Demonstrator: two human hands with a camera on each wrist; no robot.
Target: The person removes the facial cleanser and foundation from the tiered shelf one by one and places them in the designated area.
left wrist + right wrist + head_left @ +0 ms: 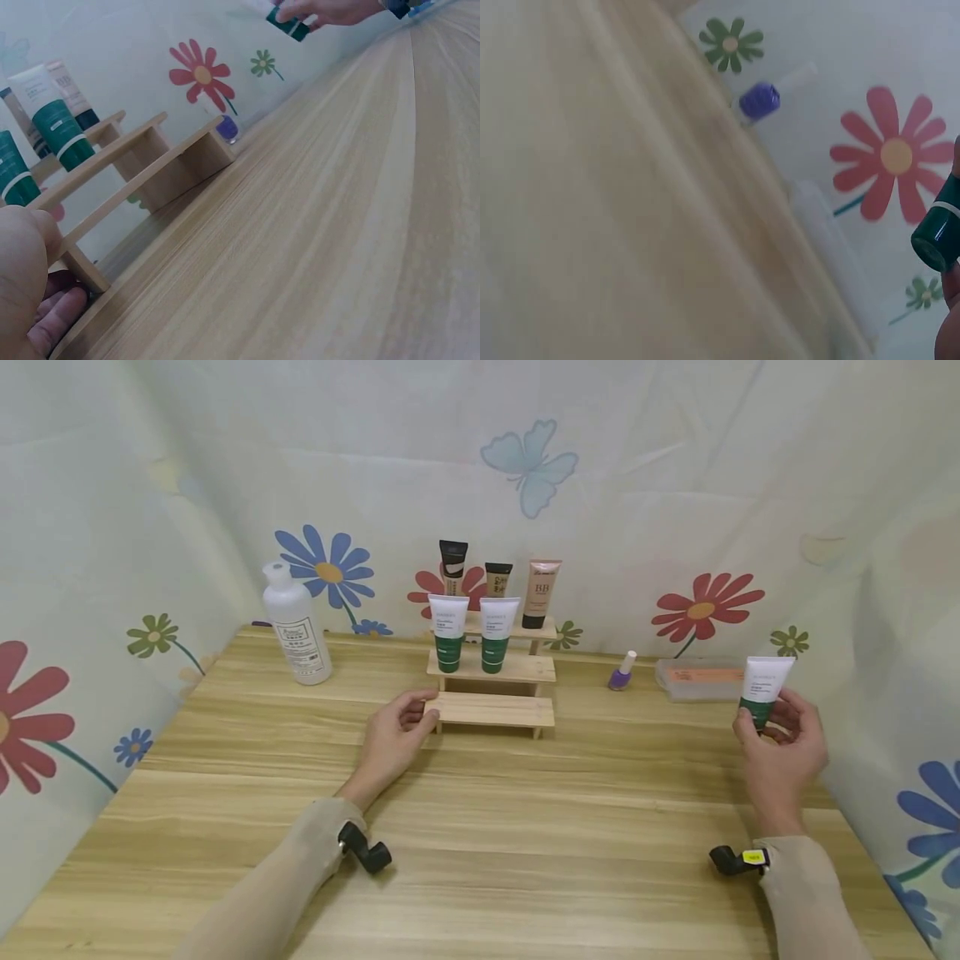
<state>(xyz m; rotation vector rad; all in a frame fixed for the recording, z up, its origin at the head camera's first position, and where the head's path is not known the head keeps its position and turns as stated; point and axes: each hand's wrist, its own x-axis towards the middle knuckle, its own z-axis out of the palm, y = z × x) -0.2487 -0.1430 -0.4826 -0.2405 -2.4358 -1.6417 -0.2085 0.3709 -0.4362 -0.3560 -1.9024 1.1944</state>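
Note:
My left hand [396,732] grips the left end of the lowest step of a three-tier wooden display stand [495,709]. In the left wrist view its fingers [58,319] curl by the stand's leg. Out to the right, my right hand [789,745] holds a white-and-green squeeze tube [763,681] upright above the table, cap down. Two matching tubes, a left one [449,631] and a right one [497,633], stand on the middle step. On the top step are a black-capped tube [453,560], a small gold-and-black tube [498,578] and a pink BB cream tube [541,593].
A white pump-less bottle [297,631] stands at the back left of the wooden table [525,852]. Right of the stand is a purple nail polish bottle [621,675]. A clear plastic box [693,681] with an orange strip lies behind my right hand. A flowered curtain hangs behind.

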